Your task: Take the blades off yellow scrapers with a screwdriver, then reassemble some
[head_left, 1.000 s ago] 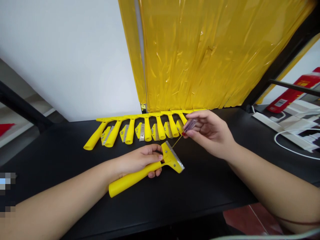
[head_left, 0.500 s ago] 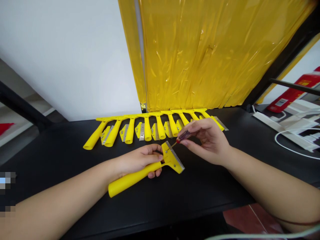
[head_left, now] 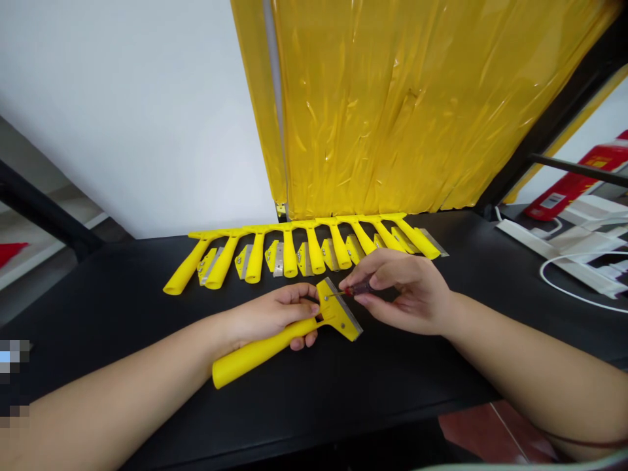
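My left hand [head_left: 289,311] is closed around the neck of a yellow scraper [head_left: 265,353], whose handle points toward me at the lower left. The scraper's head carries a metal blade along its right edge and two screws. In my right hand [head_left: 402,288] is a small screwdriver [head_left: 362,288] with a dark, see-through handle and a red collar, pinched between thumb and fingers. Its thin shaft reaches left over the blade to the upper screw [head_left: 326,298]. Whether the tip sits in the screw's slot is too small to tell.
Behind my hands, several yellow scraper handles [head_left: 254,258] lie in a row, with yellow plates, blades and screws between them on the black table [head_left: 161,366]. A yellow plastic curtain [head_left: 392,111] hangs behind. At right are a white power strip [head_left: 554,258] with cables and a red bottle [head_left: 574,180].
My right hand has come down slightly, and the screwdriver has swung from a steep slant to nearly level. The left hand and the scraper have stayed put.
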Demonstrator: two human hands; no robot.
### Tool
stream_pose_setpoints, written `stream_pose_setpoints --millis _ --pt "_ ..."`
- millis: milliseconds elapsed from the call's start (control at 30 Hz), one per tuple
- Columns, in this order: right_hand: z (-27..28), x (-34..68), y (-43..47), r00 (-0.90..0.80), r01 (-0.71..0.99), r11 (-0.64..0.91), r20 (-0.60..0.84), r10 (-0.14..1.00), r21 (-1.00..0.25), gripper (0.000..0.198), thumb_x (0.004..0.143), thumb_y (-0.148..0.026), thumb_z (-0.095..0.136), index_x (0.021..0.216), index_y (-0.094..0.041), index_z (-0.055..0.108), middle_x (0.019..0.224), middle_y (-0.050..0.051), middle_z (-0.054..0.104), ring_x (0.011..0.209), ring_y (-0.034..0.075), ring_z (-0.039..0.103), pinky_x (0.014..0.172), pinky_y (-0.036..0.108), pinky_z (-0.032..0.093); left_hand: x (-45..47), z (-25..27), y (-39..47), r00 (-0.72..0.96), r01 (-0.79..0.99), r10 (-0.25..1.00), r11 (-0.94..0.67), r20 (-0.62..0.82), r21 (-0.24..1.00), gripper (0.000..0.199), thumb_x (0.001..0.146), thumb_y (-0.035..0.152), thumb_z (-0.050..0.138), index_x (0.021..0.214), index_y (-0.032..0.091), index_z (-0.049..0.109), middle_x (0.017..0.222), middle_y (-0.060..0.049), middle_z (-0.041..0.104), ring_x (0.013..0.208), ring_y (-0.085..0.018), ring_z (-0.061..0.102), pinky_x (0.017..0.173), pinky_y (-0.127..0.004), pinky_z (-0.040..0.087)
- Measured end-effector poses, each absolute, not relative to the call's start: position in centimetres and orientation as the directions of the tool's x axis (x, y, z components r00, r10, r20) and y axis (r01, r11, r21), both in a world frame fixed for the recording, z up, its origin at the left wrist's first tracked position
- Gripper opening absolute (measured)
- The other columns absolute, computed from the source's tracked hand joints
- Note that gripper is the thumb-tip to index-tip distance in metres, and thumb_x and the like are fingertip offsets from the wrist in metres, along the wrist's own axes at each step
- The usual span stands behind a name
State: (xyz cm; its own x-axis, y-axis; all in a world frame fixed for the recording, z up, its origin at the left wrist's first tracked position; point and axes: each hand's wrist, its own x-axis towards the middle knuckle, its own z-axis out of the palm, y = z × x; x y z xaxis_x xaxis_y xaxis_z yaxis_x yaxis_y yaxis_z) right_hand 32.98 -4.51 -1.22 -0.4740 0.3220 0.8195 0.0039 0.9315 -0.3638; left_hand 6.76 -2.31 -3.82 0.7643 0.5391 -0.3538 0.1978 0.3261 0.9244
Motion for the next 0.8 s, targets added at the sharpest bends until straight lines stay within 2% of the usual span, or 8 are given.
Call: stream_pose_setpoints --millis 167,367,600,800 --pt "-1.30 32.85 -5.03 -0.514 0.027 0.925 0.788 0.339 -0.380 0.030 0.087 0.000 0.073 0.103 -0.022 0.061 0.106 0.008 0.073 0.096 0.018 0.077 0.080 0.031 0.068 6.75 -3.69 -2.39 0.762 0.199 0.541 0.326 -0.355 0.924 0.039 0.095 0.050 0.071 0.108 0.019 0.051 0.070 0.001 0.068 0.051 -0.010 0.057 0.050 -0.023 0.042" --pt "-1.23 32.85 -5.36 -0.568 0.051 0.970 0.792 0.225 -0.238 0.034 0.088 -0.001 0.074 0.114 -0.018 0.063 0.108 0.013 0.073 0.099 0.020 0.076 0.083 0.032 0.067 6.66 -3.79 -2.35 0.763 0.199 0.543 0.317 -0.350 0.927 0.039 0.095 0.051 0.070 0.108 0.019 0.051 0.070 0.000 0.069 0.051 -0.011 0.056 0.050 -0.023 0.043" --pt "-1.20 32.66 -5.49 -0.452 0.046 0.957 0.849 0.275 -0.286 0.043 0.085 0.002 0.073 0.116 -0.025 0.060 0.107 0.008 0.072 0.094 0.020 0.078 0.080 0.034 0.070 6.62 -3.97 -2.28 0.769 0.203 0.531 0.325 -0.356 0.924 0.037 0.096 0.049 0.070 0.106 0.020 0.050 0.071 -0.001 0.069 0.051 -0.011 0.057 0.051 -0.023 0.043" --pt "-1.50 32.60 -5.38 -0.481 0.083 0.948 0.821 0.309 -0.308 0.031 0.088 -0.002 0.074 0.106 -0.024 0.062 0.107 0.008 0.073 0.095 0.018 0.078 0.080 0.031 0.069 6.68 -3.82 -2.42 0.767 0.202 0.536 0.319 -0.352 0.926 0.037 0.096 0.050 0.070 0.106 0.020 0.051 0.070 0.000 0.068 0.050 -0.011 0.056 0.051 -0.024 0.042"
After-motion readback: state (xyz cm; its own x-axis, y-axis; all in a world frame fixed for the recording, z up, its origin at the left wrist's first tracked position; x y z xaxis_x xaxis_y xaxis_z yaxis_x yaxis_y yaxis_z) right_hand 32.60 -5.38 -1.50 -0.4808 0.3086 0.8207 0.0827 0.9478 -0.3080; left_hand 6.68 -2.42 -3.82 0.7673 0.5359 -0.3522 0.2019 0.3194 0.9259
